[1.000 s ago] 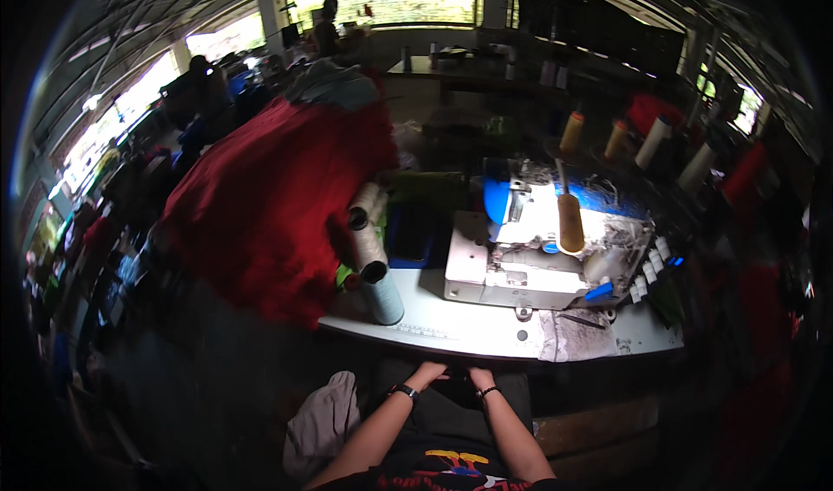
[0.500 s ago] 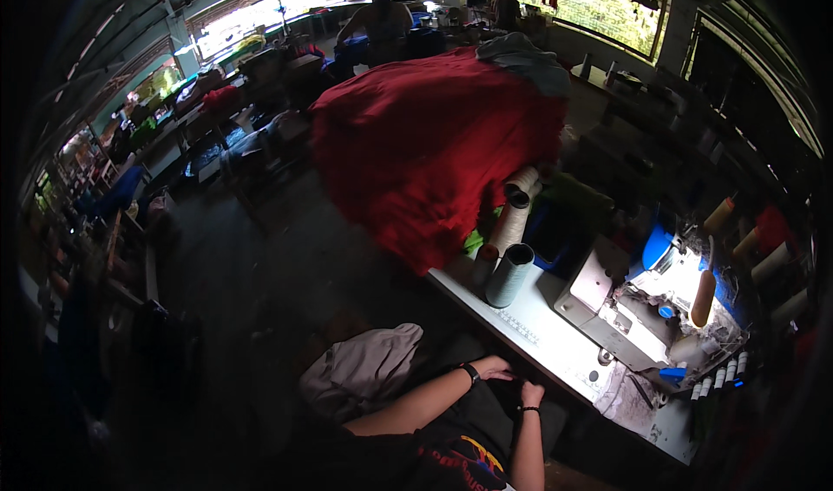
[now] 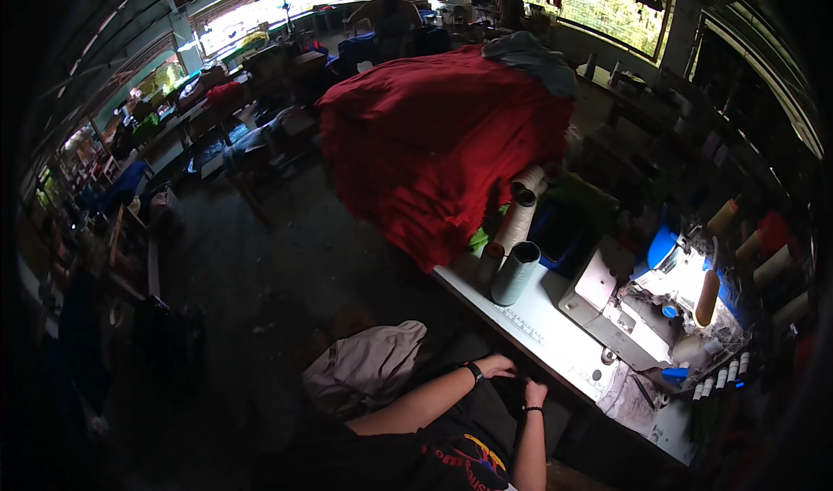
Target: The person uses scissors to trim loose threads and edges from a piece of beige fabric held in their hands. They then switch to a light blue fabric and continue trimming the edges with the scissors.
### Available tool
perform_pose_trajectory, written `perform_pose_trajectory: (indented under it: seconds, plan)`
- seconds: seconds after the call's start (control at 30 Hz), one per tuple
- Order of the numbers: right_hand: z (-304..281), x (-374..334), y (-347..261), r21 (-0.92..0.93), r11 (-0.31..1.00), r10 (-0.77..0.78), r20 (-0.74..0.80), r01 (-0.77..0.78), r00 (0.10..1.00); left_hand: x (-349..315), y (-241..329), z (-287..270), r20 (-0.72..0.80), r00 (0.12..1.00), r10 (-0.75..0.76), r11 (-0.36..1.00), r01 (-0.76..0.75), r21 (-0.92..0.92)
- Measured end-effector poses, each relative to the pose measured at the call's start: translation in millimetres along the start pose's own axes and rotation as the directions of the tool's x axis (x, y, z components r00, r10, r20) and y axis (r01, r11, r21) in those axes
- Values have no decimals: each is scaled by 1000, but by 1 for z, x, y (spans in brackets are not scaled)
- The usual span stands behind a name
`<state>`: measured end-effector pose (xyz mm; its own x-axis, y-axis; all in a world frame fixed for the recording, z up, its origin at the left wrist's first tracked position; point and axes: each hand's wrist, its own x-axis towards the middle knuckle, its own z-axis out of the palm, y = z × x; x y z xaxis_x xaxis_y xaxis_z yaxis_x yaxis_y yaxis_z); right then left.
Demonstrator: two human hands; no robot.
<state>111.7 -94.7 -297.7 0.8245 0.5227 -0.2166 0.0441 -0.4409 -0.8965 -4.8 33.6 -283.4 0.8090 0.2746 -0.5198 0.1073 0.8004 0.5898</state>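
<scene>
My left hand (image 3: 497, 366), with a dark band on its wrist, lies over my lap beside the sewing table's near edge. Its fingers are bent together, their tips in shadow. Close by on the right, my right hand (image 3: 535, 393) is closed in a pinch, a thin bracelet at its wrist. Dark cloth (image 3: 499, 409) lies beneath both hands; whether they grip it or something small is too dark to make out. A pale greyish cloth (image 3: 369, 365) is heaped left of my left forearm.
The white sewing table (image 3: 560, 343) holds a sewing machine (image 3: 620, 309) under a bright lamp and a grey-green thread cone (image 3: 515, 274). Beyond its far end rises a big red fabric pile (image 3: 442, 135). A seated person (image 3: 390, 14) is at the back, among other worktables.
My hands stay almost in the same place, close together. The view has shifted slightly, so the table and red pile sit a little further right. The person at the back has moved their arms.
</scene>
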Motion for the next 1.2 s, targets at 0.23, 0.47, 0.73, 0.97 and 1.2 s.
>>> perform_pose_trajectory:
  seconds: [0.23,0.47,0.73,0.97,1.2]
  plan:
    - [-3,2,-4,199,976,82,28,-86,996,-16,15,23,-117,993,-32,988,49,145]
    - [2,18,39,127,992,9,-98,3,995,-9,11,24,-130,991,-24,968,55,247]
    - [0,0,5,-95,981,163,-53,-168,985,-2,3,11,-135,991,8,955,33,293]
    - [-7,-15,-30,74,967,252,-129,-244,959,-7,8,16,-250,963,103,969,-40,243]
    - [-8,-15,-28,-126,961,239,-69,-246,969,1,-2,11,-278,927,253,761,-12,649]
